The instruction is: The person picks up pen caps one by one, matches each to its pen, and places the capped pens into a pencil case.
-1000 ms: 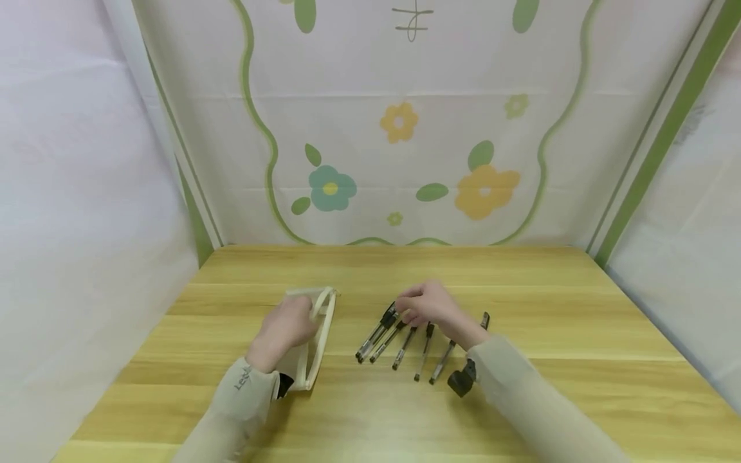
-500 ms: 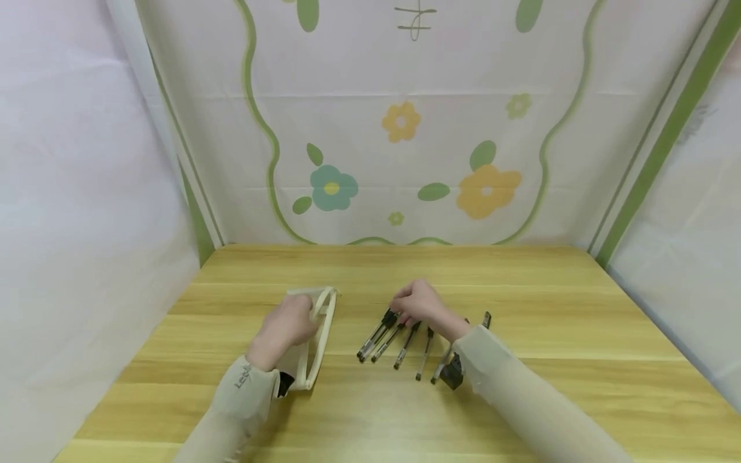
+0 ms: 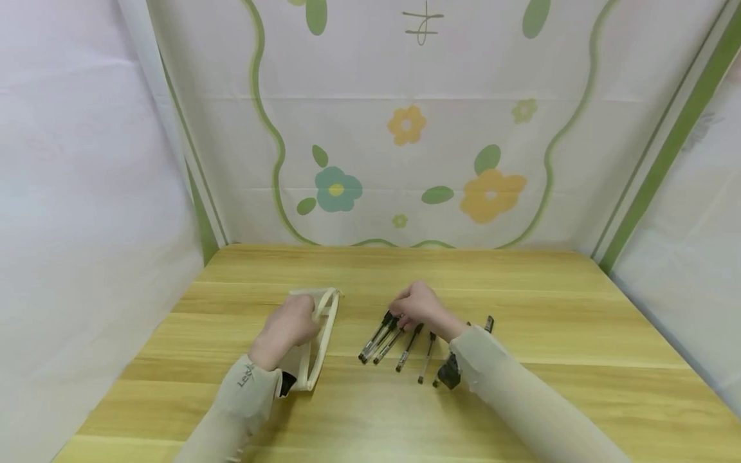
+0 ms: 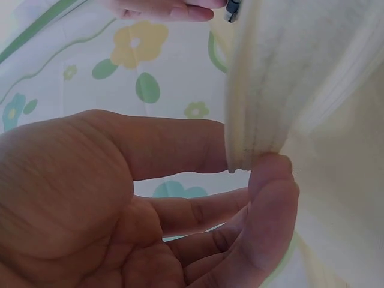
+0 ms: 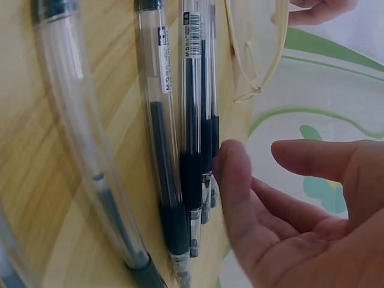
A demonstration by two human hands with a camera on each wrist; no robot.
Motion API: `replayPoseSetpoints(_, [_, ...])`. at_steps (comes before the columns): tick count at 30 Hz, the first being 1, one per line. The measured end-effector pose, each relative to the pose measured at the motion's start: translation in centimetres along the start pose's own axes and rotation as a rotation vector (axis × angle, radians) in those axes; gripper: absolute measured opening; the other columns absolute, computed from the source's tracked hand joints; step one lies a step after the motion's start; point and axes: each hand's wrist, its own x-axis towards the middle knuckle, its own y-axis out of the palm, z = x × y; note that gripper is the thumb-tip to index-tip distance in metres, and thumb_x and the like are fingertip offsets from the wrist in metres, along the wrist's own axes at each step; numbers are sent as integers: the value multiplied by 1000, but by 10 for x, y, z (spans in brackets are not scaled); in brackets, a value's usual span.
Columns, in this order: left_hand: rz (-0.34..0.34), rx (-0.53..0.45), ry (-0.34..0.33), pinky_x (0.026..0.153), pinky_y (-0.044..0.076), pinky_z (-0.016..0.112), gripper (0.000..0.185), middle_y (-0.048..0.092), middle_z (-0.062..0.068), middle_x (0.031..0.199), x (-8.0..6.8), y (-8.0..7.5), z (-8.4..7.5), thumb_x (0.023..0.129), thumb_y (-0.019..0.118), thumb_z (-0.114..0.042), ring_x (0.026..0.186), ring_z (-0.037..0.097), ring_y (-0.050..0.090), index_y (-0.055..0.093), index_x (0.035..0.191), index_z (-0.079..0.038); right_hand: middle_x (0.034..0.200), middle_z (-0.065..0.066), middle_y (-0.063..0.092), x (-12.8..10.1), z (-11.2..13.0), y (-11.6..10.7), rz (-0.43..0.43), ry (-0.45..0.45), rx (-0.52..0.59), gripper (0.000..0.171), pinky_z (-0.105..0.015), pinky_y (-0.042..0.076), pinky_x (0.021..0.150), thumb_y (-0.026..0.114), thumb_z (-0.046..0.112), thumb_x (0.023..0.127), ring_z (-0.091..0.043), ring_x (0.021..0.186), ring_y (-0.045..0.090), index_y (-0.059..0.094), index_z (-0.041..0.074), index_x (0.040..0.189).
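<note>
On the table's left lies a cream fabric zip pouch [image 3: 327, 331], its mouth gaping towards the right. My left hand [image 3: 289, 325] pinches the pouch's edge between thumb and fingers, plain in the left wrist view, where the pouch cloth [image 4: 336, 78] hangs beside the fingers. Several clear pens [image 3: 382, 337] with black grips lie fanned out in the middle. Over their far ends hovers my right hand [image 3: 421, 303]. In the right wrist view its thumb and index finger [image 5: 234, 174] stand apart with nothing between them; the index tip is at the grip of the farthest pens [image 5: 191, 90], perhaps touching.
The wooden table [image 3: 370, 418] runs back to a white curtain [image 3: 370, 77] with printed flowers. White cloth walls close in the left and right sides. A black wrist camera [image 3: 449, 373] hangs under my right sleeve, partly covering the rightmost pens.
My right hand has shifted slightly left over the pens' far ends. The leftmost pens lie a little differently near its fingers. My left hand keeps its hold on the pouch.
</note>
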Motion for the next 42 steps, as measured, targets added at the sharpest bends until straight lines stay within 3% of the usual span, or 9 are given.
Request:
replayPoseSetpoints(12, [-1,12,5,44,43,24,13,55,8,67,-2,-2,0,79,57,8,54,17,52,53,75,-5,100,-16,71,8,3,25,83,-92,-66,22,-38,58,59,72,3,88,-30,65,69,70,-8,107])
replayPoseSetpoints(15, [-4,22,10,44,42,24,14,55,8,67,-2,-2,-1,79,56,8,53,17,52,53,74,-5,80,-14,71,10,4,33,63,-122,-91,12,-38,58,55,77,6,85,-31,60,69,72,-5,85])
replayPoseSetpoints(18, [1,17,5,44,43,24,14,55,8,68,-2,-2,-1,78,56,9,54,18,53,53,75,-5,50,-5,56,12,5,40,41,-157,-104,36,-38,57,50,81,7,81,-31,52,66,55,4,56])
replayPoseSetpoints(22, [12,9,-6,44,42,24,14,54,8,67,0,-1,-1,77,56,9,53,16,51,53,74,-5,38,6,31,11,4,47,30,-197,-156,58,-36,54,44,84,8,78,-28,41,58,35,14,47])
replayPoseSetpoints(24, [13,16,-2,42,40,23,15,54,7,66,0,0,-1,76,55,9,51,15,48,53,73,-5,38,6,29,11,3,49,41,-198,-165,58,-36,53,43,84,8,78,-26,40,57,36,13,47])
replayPoseSetpoints(27, [10,30,7,41,37,23,15,54,7,65,1,1,-1,74,54,9,50,15,46,52,72,-6,47,-1,50,11,0,50,63,-178,-123,38,-36,54,45,83,6,79,-26,43,61,55,3,54])
replayPoseSetpoints(30, [11,31,6,41,37,23,14,54,7,65,1,1,-2,74,54,9,50,15,46,53,73,-5,73,-11,68,12,-3,49,76,-147,-67,15,-36,56,47,82,7,80,-27,49,65,71,-4,79])
replayPoseSetpoints(32, [12,31,1,42,38,23,14,55,8,66,1,1,-2,74,55,9,51,15,47,54,74,-5,85,-13,72,12,-5,50,76,-146,-50,22,-36,56,48,82,9,81,-26,51,66,74,-5,97])
replayPoseSetpoints(42, [13,6,-15,42,39,23,14,54,8,68,1,2,0,75,56,9,52,16,47,53,78,-4,79,-14,71,11,-3,59,67,-172,-47,24,-35,55,47,85,4,75,-26,49,66,73,-8,93])
